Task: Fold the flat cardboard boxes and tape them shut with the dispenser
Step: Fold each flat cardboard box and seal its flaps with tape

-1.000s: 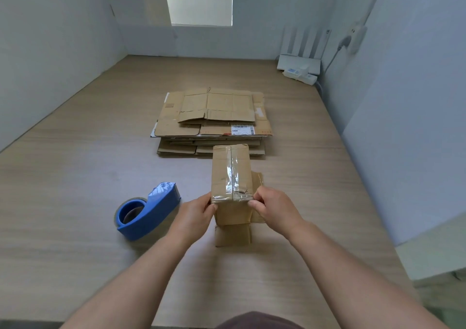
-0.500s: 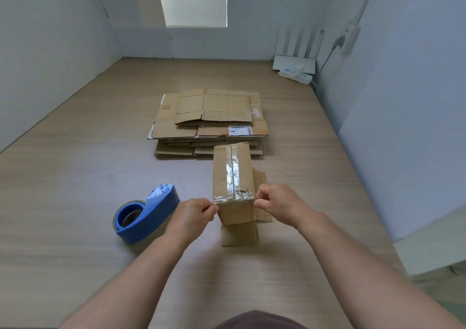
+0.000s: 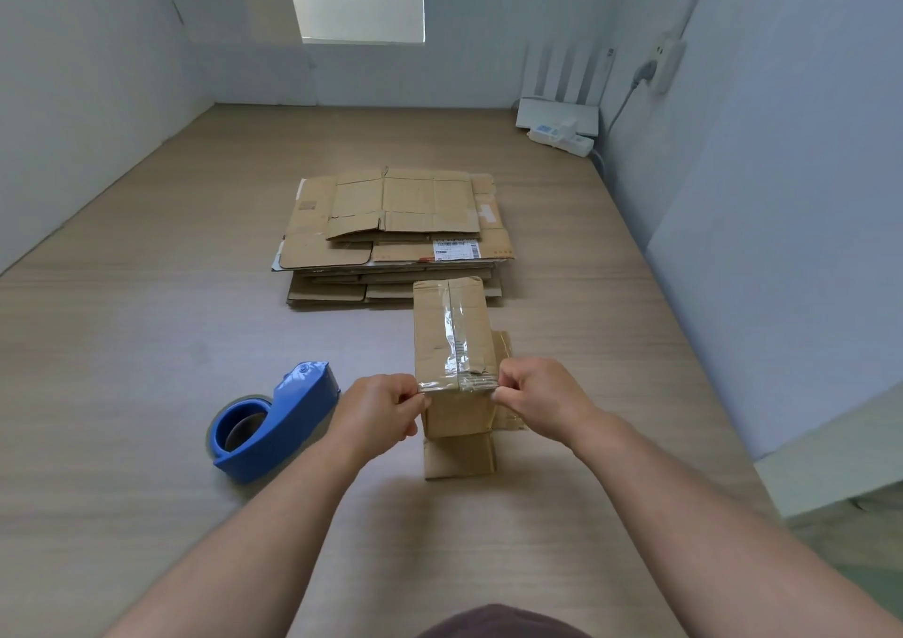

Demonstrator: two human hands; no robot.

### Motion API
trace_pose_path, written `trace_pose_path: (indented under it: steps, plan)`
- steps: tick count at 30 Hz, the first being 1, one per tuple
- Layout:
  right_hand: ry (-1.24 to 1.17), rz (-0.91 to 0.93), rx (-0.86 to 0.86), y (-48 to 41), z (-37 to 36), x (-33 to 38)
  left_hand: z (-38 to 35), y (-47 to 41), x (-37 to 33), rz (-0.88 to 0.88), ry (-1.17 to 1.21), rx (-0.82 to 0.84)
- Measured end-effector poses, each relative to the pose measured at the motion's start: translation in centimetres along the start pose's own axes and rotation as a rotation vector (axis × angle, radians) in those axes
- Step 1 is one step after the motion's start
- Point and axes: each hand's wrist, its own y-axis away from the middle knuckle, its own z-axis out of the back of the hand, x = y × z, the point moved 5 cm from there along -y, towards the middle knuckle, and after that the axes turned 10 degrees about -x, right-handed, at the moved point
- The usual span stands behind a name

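Observation:
A small folded cardboard box (image 3: pixel 452 334) stands on the wooden table with clear tape running along its top seam. A strip of clear tape (image 3: pixel 457 384) stretches across the box's near top edge. My left hand (image 3: pixel 378 410) pinches the strip's left end and my right hand (image 3: pixel 537 400) pinches its right end. The box's lower flaps (image 3: pixel 459 454) hang open toward me. A blue tape dispenser (image 3: pixel 273 425) lies on the table to the left of my left hand, touching nothing. A stack of flat cardboard boxes (image 3: pixel 396 234) lies just behind the standing box.
The wooden table (image 3: pixel 146 344) is walled by white panels at left, back and right. A white router and power strip (image 3: pixel 559 124) sit at the far right corner, with a cable up to a wall socket (image 3: pixel 667 63).
Both hands have stayed at the box's near top edge, drawing slightly apart at the tape strip's two ends. The box and dispenser have not shifted on the table.

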Motion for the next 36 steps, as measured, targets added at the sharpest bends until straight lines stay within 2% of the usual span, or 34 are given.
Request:
trace_pose_path:
  steps: [4,8,9,13,16,18,20,24,27,30,33,36]
  plan:
    - [-0.036,-0.066,0.053,0.3,-0.5,-0.8,0.0,0.6,0.4,-0.034,-0.054,-0.004]
    - [-0.243,-0.219,0.129,0.3,-0.7,-1.6,0.4,1.0,1.2,0.027,-0.046,0.231]
    - [-0.273,-0.234,0.111,0.2,-0.5,-1.4,0.8,1.0,1.2,0.05,-0.023,0.229]
    - [-0.26,-0.259,0.011,-0.4,0.0,-0.1,2.3,0.1,0.1,0.11,0.242,0.021]
    - [-0.322,-0.288,-0.007,-0.7,-0.8,0.9,1.9,-0.7,-1.2,0.152,0.449,0.071]
    - [-0.338,-0.279,-0.049,-0.8,-1.0,1.0,1.3,-0.7,-1.7,0.173,0.431,0.142]
    - [-0.323,-0.271,-0.045,-0.6,-0.6,0.7,1.0,-0.8,-1.7,0.179,0.352,0.132]
    - [-0.281,-0.2,0.181,-0.3,0.0,-0.1,2.4,-2.2,-0.9,0.171,0.234,-0.135]
    - [-0.243,-0.166,0.383,0.2,0.4,-0.2,2.2,-2.8,-1.3,0.168,0.274,-0.059]
    - [-0.245,-0.166,0.433,0.3,0.9,-0.5,1.7,-2.7,-1.7,0.116,0.062,0.03]
    - [-0.141,-0.21,0.25,-0.5,1.8,-1.6,1.9,-3.0,-2.0,0.082,-0.13,0.066]
    - [0.125,-0.239,-0.097,-1.3,3.7,-2.3,1.8,-2.8,-2.3,0.224,0.014,0.165]
